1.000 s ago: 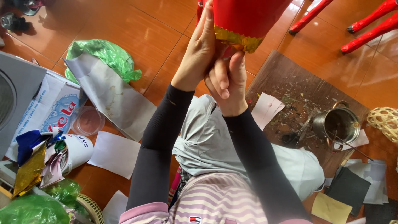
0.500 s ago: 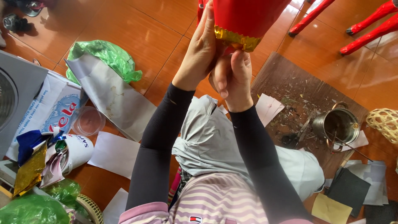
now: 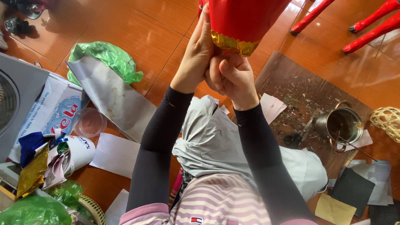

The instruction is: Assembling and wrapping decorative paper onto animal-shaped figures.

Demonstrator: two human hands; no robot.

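Barely anything has shifted over the last second: both hands keep their place under the red paper cone [image 3: 243, 16], and only the right forearm has swung slightly outward, its wrist turning a little.

Glossy orange-brown floor tiles [image 3: 125, 25] fill the room, and the person sits on them with grey-trousered knees drawn up. To the left lie a grey sheet of paper [image 3: 112, 98], a crumpled green plastic bag [image 3: 106, 56], a clear plastic cup [image 3: 88, 122] and a white sheet [image 3: 116, 154]. A white bag stuffed with blue and gold foil scraps [image 3: 46, 158] sits beside a printed cardboard box [image 3: 54, 108]. To the right, a brown board [image 3: 300, 91] littered with scraps carries a small metal pot [image 3: 339, 125], with black scissors [image 3: 298, 137] just beside it. Red chair legs [image 3: 371, 25] stand at the top right, and a woven basket [image 3: 387, 118] sits at the right edge.

The cone is held up in front of the camera, above the knees, with a gold foil band [image 3: 231, 43] round its lower rim. The left hand [image 3: 199, 56] lies flat along the cone's side, fingers stretched upward against the red paper. The right hand [image 3: 233, 79] is curled closed just under the gold band, thumb pressing up onto the foil; what its fingers pinch is hidden.
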